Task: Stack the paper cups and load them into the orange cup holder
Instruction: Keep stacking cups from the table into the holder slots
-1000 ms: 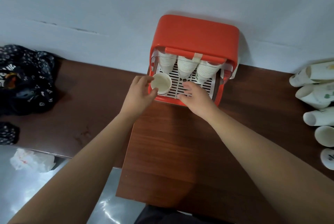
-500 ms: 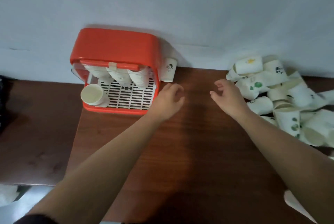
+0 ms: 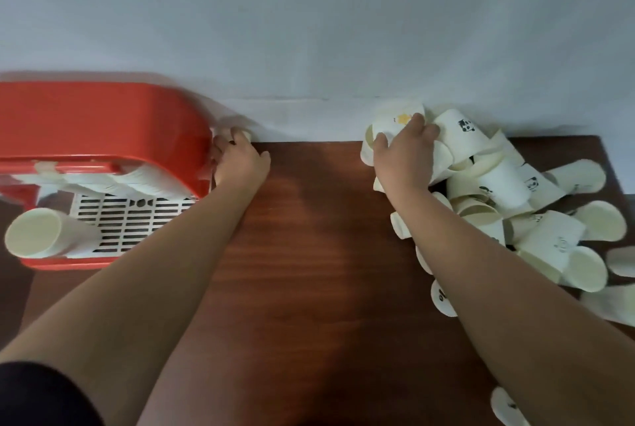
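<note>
- Reaching into the heap, the right hand [image 3: 402,161] lies spread over a white paper cup with a yellow star print [image 3: 395,121], thumb by its rim and fingers across its wall.
- The left hand [image 3: 240,161] sits against the right side of the orange plastic cup holder [image 3: 103,116]. Its fingertips are at a small white cup [image 3: 246,134] by the wall, but blur hides whether they pinch it.
- The heap of loose white paper cups [image 3: 508,192] lies tumbled on its sides around and under the right forearm.
- Inside the holder hang nested cup stacks [image 3: 137,181], and one pale cup [image 3: 34,236] lies on its side on the white slatted tray [image 3: 137,219].
- Pulling the star cup from the top could probably send its neighbours rolling off the table edge, and the forearm may sweep more away.
- Thin paper walls would likely crush under a hard squeeze, so they would no longer nest.
- The dark brown wooden table [image 3: 309,253] stands against a plain pale grey wall [image 3: 309,13].
</note>
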Action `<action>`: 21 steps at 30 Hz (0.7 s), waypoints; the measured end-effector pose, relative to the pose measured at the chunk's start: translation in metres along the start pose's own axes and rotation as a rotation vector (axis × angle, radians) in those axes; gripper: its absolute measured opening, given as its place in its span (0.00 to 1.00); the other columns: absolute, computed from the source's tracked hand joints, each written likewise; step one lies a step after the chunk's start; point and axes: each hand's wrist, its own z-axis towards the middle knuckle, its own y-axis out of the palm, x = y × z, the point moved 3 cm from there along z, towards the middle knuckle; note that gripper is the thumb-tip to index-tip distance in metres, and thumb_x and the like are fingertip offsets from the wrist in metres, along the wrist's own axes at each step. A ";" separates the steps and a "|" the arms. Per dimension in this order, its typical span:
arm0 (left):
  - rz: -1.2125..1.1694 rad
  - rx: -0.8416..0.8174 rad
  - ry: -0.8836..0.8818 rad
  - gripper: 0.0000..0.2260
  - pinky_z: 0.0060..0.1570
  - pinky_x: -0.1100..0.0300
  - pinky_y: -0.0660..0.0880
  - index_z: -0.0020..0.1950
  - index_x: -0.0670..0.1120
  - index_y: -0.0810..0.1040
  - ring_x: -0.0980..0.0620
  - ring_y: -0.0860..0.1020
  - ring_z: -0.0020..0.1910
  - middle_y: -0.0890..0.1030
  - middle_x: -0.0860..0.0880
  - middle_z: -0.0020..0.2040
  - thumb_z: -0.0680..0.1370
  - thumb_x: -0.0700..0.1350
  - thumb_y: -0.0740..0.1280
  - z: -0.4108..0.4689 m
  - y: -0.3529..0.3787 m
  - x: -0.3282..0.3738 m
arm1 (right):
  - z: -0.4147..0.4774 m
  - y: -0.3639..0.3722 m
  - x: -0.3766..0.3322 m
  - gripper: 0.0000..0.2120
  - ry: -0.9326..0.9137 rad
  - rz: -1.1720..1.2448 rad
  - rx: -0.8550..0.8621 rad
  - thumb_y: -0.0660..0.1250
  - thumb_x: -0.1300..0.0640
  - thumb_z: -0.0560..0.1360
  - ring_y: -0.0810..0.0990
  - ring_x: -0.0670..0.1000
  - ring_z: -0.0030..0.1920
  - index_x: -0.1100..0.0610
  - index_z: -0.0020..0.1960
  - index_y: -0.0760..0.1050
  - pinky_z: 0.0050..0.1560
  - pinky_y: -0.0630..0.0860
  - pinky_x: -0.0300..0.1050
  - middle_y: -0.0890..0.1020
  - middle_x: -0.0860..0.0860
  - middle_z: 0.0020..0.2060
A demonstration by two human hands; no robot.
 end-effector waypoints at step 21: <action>-0.936 -0.263 0.165 0.34 0.45 0.69 0.76 0.74 0.58 0.63 0.55 0.79 0.50 0.76 0.44 0.58 0.74 0.38 0.73 -0.084 -0.035 -0.020 | -0.075 -0.034 -0.010 0.05 0.049 0.710 -0.226 0.72 0.56 0.74 0.77 0.46 0.52 0.47 0.41 0.79 0.52 0.76 0.45 0.79 0.44 0.49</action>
